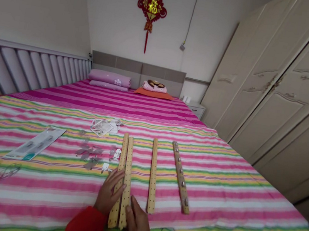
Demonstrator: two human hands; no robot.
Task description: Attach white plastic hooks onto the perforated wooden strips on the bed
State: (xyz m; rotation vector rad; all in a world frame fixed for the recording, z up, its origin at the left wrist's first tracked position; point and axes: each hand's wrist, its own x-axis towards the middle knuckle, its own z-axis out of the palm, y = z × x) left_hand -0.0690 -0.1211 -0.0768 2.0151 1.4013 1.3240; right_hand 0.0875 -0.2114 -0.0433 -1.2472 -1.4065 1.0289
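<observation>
Two pale wooden strips with rows of holes point(122, 180) lie side by side on the striped bedspread point(219, 188). My left hand point(108, 194), in a red sleeve, rests flat on them with fingers spread. At the near end of the pair, my right hand point(139, 228) touches them with fingers stretched out. A third holed strip point(153, 176) lies just to the right. Further right lies a fourth strip point(180, 177), this one fitted with metal hooks.
Small metal hooks and clear packets point(96, 149) are scattered left of the strips, with a flat printed card package point(35, 143) further left. Pillows point(110, 78) sit by the headboard. A cream wardrobe point(287, 89) stands along the right side.
</observation>
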